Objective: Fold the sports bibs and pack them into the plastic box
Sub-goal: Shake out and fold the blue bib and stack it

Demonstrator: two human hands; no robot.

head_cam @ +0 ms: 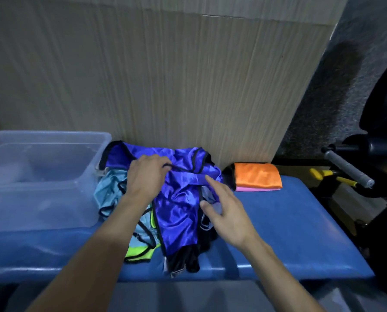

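A shiny blue bib (179, 212) w/ black trim lies crumpled on top of a heap of unfolded bibs at the centre of the blue desk (289, 233), its far edge up against a wood-grain panel (188, 86). The left hand (146, 176) rests on the bib's upper part, fingers curled round a black strap — pinching it near the neckline. The right hand (224, 210) hovers over the bib's right edge, forefinger stretched toward a blue band of cloth, other fingers loosely bent, thumb close to the fabric; whether it has hold of anything cannot be told. Under the blue one: a light-blue bib (109, 190) to the left, a neon-yellow bib (140, 254) poking out at the near left, and a black bib (185, 260) hanging toward the desk's front edge. Just left of the heap sits the clear plastic box (41, 176), lid off, w/ nothing clearly visible inside. To the right, apart from the heap, a folded orange bib (257, 175) sits on a folded pink bib (255, 189) — a neat stack near the panel. Beyond the desk's right end, dark gym gear w/ a grey handle (347, 168) and a yellow part (332, 176).
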